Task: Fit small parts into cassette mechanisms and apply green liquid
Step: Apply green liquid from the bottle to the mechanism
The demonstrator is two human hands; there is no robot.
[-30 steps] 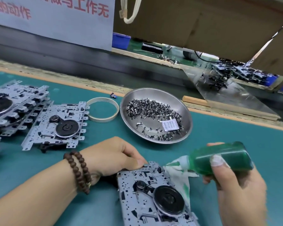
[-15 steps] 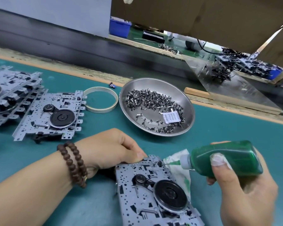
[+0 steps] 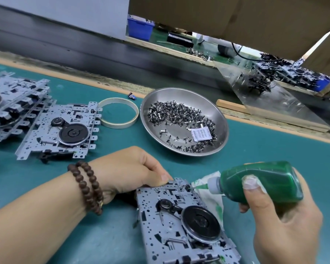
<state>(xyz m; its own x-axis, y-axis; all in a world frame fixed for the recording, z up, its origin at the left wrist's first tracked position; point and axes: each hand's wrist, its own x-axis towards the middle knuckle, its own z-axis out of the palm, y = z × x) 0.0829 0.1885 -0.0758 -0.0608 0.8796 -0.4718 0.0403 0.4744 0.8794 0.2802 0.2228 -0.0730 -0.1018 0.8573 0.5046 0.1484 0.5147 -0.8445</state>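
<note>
At the far left lay a stack of perforated grey metal cassette mechanisms (image 3: 10, 107), and just beside it a single mechanism with a black flywheel (image 3: 61, 130) sat flat on the teal bench mat (image 3: 274, 153). Behind that rested a pale tape ring (image 3: 119, 113), then a round stainless steel dish (image 3: 185, 121) of small dark metal parts with a white desiccant sachet among them. Nearer the camera, the left hand (image 3: 130, 168), a brown bead bracelet (image 3: 88, 185) on its wrist, curled its fingers over the top-left corner of the cassette mechanism being worked on (image 3: 179, 221), pinning it to the mat. The right hand (image 3: 280, 225) gripped a translucent squeeze bottle of green liquid (image 3: 259, 181), laid nearly level, nozzle aimed at the mechanism's upper right edge above a green-stained white cloth (image 3: 211, 195). The tip seemed to touch a small fitted part there, though it was too fine to be sure. This looked like the dosing step; next, a light squeeze would be wanted, one drop only, with the left hand keeping the plate from shifting
</note>
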